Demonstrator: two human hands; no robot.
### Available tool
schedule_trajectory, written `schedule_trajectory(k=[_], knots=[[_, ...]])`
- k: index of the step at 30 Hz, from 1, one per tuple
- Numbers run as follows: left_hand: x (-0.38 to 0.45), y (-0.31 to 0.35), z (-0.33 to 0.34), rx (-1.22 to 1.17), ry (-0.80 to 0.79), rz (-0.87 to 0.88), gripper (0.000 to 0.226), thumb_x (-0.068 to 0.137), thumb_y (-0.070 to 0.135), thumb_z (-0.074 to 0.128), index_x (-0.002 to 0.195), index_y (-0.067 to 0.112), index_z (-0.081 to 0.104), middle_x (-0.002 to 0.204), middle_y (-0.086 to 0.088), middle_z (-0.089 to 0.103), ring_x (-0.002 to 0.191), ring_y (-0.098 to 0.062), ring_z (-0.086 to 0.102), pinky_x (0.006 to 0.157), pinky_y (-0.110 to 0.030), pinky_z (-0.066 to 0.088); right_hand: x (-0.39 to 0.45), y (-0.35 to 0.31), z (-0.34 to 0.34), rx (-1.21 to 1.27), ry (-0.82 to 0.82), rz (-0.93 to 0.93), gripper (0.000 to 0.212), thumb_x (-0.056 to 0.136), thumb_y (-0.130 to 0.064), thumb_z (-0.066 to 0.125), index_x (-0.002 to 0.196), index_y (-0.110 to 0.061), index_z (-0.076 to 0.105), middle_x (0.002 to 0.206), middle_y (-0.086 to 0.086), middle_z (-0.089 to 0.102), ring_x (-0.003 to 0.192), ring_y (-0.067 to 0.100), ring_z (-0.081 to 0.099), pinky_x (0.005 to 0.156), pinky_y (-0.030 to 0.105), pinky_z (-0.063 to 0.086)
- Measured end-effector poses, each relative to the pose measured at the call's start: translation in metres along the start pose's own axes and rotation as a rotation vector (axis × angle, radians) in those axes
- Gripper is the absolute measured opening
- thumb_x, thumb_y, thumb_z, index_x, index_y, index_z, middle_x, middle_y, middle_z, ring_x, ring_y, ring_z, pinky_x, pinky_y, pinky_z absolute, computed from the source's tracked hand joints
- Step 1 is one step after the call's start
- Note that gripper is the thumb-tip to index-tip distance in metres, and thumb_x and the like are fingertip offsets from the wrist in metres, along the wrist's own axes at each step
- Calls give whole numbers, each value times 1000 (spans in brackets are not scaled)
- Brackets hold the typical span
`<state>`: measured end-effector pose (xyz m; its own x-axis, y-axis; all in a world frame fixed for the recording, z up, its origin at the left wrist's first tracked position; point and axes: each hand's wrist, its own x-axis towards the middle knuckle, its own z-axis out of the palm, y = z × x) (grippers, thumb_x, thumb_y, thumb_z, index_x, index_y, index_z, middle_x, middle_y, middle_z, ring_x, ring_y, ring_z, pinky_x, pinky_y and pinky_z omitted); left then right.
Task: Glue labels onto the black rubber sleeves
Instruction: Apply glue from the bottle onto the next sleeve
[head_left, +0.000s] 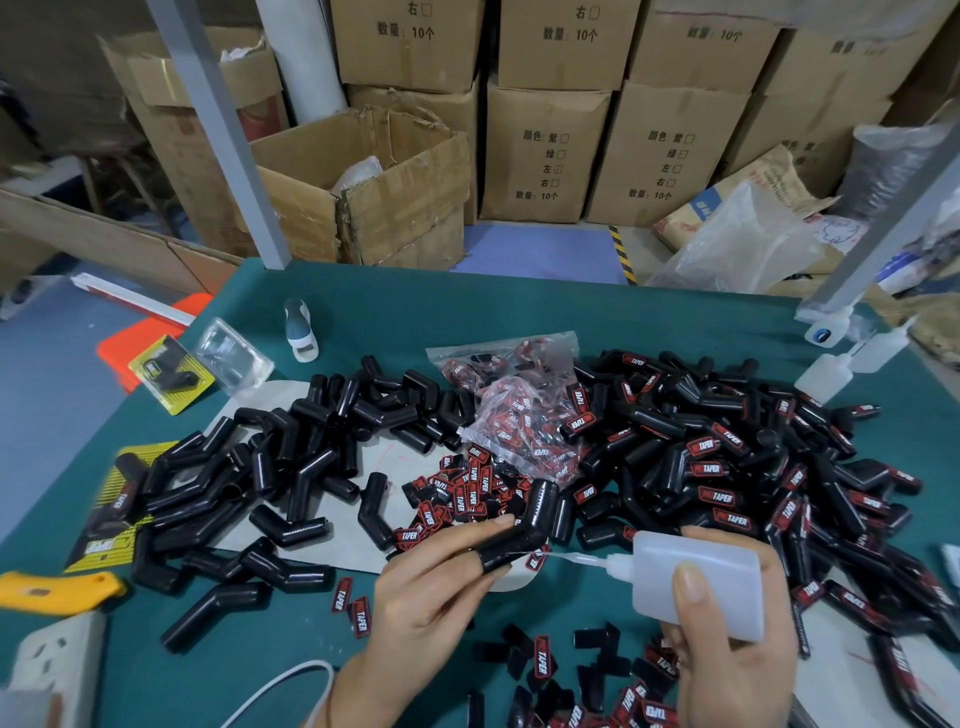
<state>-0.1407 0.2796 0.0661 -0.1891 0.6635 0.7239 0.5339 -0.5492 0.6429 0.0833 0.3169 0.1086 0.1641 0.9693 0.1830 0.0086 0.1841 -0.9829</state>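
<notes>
Left hand (431, 587) is pinching a bent black rubber sleeve (519, 530) between thumb and fingers, one finger apparently pushed into its lower open end. Right hand (727, 639) is wrapping thumb and fingers around a translucent white squeeze glue bottle (696, 582), thumb lying on the near face. Key relation: the bottle's thin clear nozzle (571, 558) is pointing left along a near-horizontal axis, tip sitting just beside the sleeve's lower leg, right of the left fingertips. The sleeve's elbow is sitting above the nozzle; its upper leg is running up and away, its lower leg is angling down-left toward the left palm. So the glue target is lying left of the bottle, with the nozzle crossing the lower leg rather than running along it. Cannot tell whether the tip is touching rubber. Judging this as the glue-dab step; the next move probably needs a small squeeze, then a label pick. The loose red-and-black printed labels (462, 493) are lying just beyond the held sleeve, nearer the left hand. The unlabelled sleeves pile (291, 457) is lying left of the held sleeve, the labelled pile (737, 478) right of it, all on the green table mat (415, 306).
</notes>
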Motion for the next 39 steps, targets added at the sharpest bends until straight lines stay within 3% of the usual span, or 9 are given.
schedule_trajectory(k=[14,18,23,29,39], knots=[[-1,-1,1,-19,10,-24,19,100,14,72,99,-2,82,130,-1,73,109,-21,75,94,-30,59,2,-1,0,13,13,2,66,74,-77,76,114,-26,67,98,12,70,66,18,65,51,17,50],[-1,-3,1,-11,15,-16,17,99,12,73,96,-2,81,130,0,73,109,-22,75,94,-31,59,4,-2,-2,29,11,2,66,75,-75,76,115,-22,66,94,18,67,62,15,61,50,16,48],[-1,-1,0,-4,11,-15,20,100,14,72,93,-3,82,130,0,73,109,-20,75,94,-31,59,0,-2,2,18,10,19,63,74,-75,77,113,-26,67,97,8,70,73,22,69,55,22,54],[0,-1,0,-4,-4,-6,16,97,9,74,93,-5,81,129,-3,73,109,-22,75,93,-32,60,-4,-6,6,22,-16,17,67,71,-78,76,112,-25,67,92,13,69,63,12,61,51,16,49],[-1,-4,1,-10,-14,11,9,94,4,75,98,-2,81,131,-3,72,112,-24,75,95,-33,60,-5,-8,7,20,-17,16,67,72,-78,76,112,-25,67,96,14,69,68,20,65,52,17,51]])
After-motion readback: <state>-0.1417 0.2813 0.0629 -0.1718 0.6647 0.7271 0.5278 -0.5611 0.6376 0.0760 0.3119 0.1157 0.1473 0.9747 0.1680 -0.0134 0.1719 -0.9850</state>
